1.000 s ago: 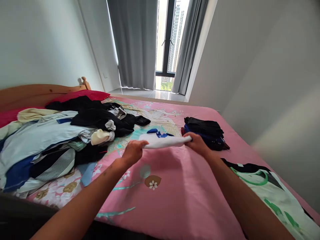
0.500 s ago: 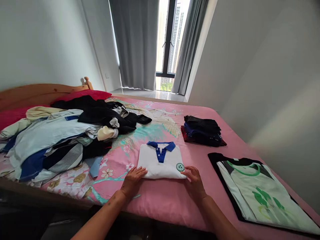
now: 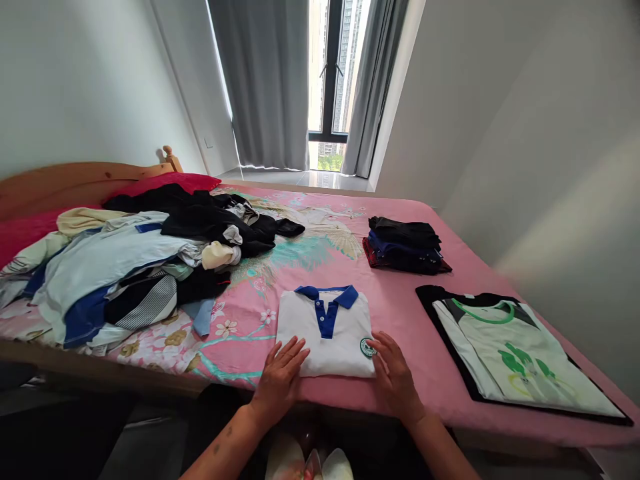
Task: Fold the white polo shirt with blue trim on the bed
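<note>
A folded white polo shirt (image 3: 305, 333) with a blue collar and a round green badge lies face up near the front edge of the bed. At its lower left corner rests my left hand (image 3: 281, 379), fingers spread and partly over the cloth. My right hand (image 3: 397, 377) is at the lower right corner, with its fingertips by the badge and its fingers apart. Neither hand visibly grips the fabric; my right thumb tip is close to the shirt's side edge.
A loose heap of clothes (image 3: 125, 260) covers the bed's left side. At right are a stack of folded dark clothes (image 3: 405, 243) and folded T-shirts (image 3: 500, 347), a white and green one on top. The pink bedsheet (image 3: 400, 293) reaches the front edge. Feet show below.
The polo shirt has slid closer to the bed's front edge, with both hands moving along. My left hand now reaches further over its corner. The view has tilted downward.
</note>
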The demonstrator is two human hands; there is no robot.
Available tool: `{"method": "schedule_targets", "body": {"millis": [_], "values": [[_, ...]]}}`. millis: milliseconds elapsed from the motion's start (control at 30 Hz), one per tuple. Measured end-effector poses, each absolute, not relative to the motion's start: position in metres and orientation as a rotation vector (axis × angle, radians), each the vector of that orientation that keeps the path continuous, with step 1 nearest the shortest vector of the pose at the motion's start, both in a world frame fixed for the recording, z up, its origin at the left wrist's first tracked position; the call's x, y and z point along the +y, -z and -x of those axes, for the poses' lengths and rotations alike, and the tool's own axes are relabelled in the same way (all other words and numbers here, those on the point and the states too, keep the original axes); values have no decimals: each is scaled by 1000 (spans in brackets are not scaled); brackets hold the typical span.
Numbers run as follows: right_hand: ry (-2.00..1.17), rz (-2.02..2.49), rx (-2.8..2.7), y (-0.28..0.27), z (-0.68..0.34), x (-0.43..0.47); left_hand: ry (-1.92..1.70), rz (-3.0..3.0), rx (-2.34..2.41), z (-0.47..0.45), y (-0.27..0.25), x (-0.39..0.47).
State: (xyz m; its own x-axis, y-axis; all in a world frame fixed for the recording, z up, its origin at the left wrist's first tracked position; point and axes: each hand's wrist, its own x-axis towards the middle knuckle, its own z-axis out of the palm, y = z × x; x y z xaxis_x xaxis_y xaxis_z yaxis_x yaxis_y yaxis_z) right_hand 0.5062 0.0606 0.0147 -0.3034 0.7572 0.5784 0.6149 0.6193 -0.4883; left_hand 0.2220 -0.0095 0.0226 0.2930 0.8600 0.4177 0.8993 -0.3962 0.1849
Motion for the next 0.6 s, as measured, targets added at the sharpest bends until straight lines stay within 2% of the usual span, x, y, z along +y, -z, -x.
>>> {"method": "schedule_targets", "body": {"millis": [100,267,400,600], "values": [[-81,1113,-2195,-18,-476,56,653,2443,-1707,-249,-20,2],[13,1101,-2518,16,-467,37,520,2509,-1754,-259,3,-4],[73,1197,-2471,35,-490,32,489,2521,-1834,-235,9,-19],[123,1195,-2315,40,-508,37,681,2352,-1909,-199,17,-34]]}}
